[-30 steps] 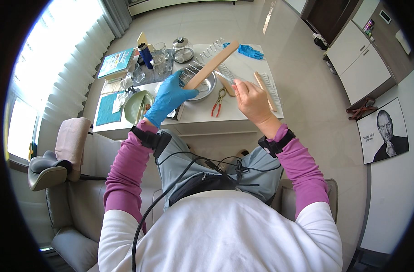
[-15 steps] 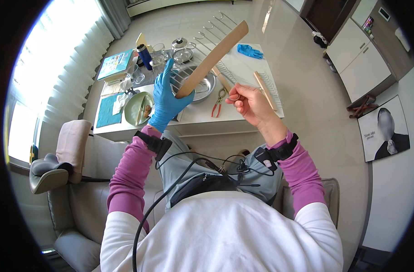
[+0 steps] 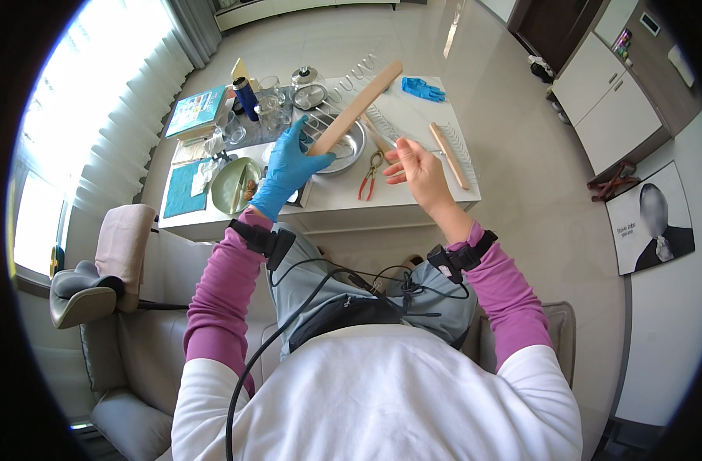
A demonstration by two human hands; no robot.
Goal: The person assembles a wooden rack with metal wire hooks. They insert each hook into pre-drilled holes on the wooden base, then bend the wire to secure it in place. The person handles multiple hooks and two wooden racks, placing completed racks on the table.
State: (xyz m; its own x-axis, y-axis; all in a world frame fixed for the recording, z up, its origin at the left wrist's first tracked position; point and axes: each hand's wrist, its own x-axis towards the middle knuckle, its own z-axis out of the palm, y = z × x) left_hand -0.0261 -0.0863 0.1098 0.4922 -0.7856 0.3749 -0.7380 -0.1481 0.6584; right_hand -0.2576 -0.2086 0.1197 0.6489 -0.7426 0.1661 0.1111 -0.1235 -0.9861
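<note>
My left hand, in a blue glove, is closed around the lower end of a long wooden strip. A row of curved metal hooks stands out along the strip's far side. The strip is held tilted over the table, its upper end to the right. My bare right hand is apart from the strip, with thumb and forefinger brought together and the other fingers loosely spread. What lies between its fingertips is too small to make out. Red-handled pliers lie between my hands, beside a round metal tray.
Another wooden strip lies at the table's right, near metal hooks. A blue glove is behind it. On the left are a green plate, a dark blue bottle, books, glassware and a teal cloth. Cables cross my lap.
The wooden strip in my left hand has come lower and its upper end has shifted left. My right hand's fingers have loosened and spread from a tighter pinch.
</note>
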